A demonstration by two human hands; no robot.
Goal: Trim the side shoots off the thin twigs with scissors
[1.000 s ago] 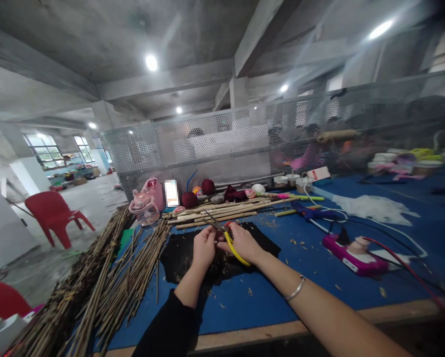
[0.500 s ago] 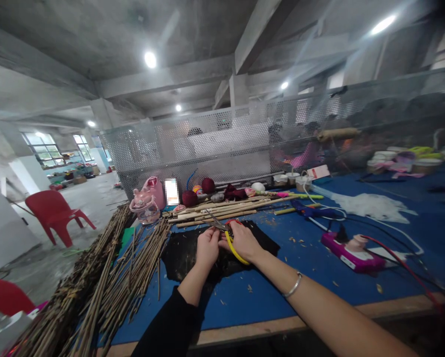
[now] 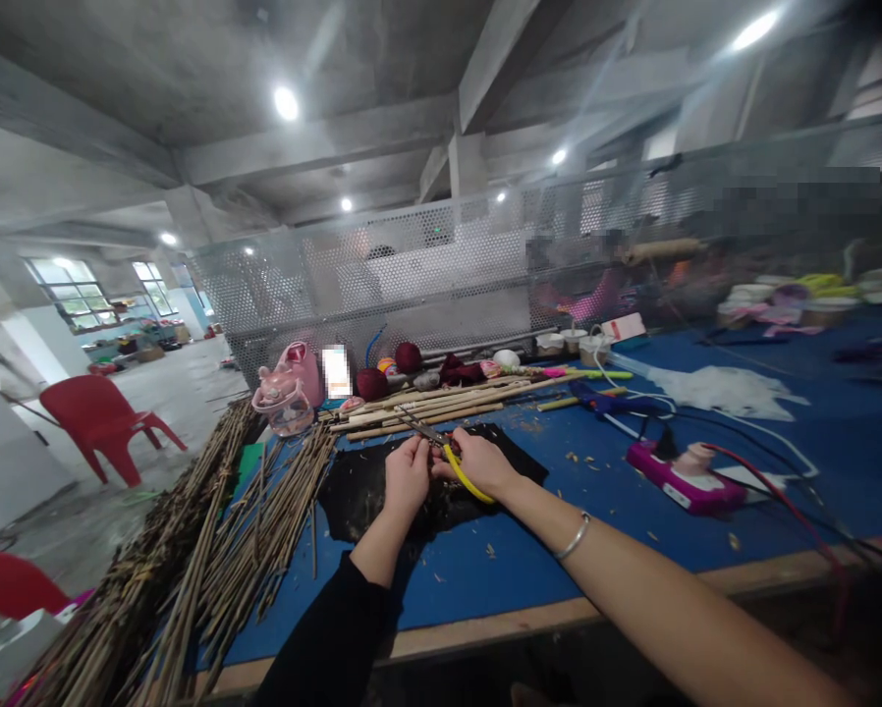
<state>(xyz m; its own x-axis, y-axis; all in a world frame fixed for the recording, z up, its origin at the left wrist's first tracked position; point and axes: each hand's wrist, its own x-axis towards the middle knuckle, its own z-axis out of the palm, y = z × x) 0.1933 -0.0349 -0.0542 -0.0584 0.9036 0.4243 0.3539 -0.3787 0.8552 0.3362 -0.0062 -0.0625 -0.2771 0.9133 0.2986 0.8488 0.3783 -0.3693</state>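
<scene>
My right hand (image 3: 479, 465) is closed around a pair of scissors (image 3: 465, 478) with yellow handles. Their blades point away to the upper left, over the sticks at the back. Close beside it, my left hand (image 3: 407, 475) is pinched shut near the blades; whatever lies between its fingers is too small to make out. Both hands are above a black cloth (image 3: 349, 491) spread on the blue table (image 3: 485, 584). Small light scraps lie scattered around the cloth.
Bundles of thin brown sticks (image 3: 279, 511) cover the table's left side. Behind the cloth lie pale rods (image 3: 441, 414), dark red yarn balls (image 3: 371, 383) and a pink pitcher (image 3: 304, 368). At right are a purple power strip (image 3: 684, 481), cables and a blue glue gun (image 3: 595, 401).
The view has shifted slightly, so the whole scene sits a little further left and up. Both hands stay together at the scissors, with little change in their grip.
</scene>
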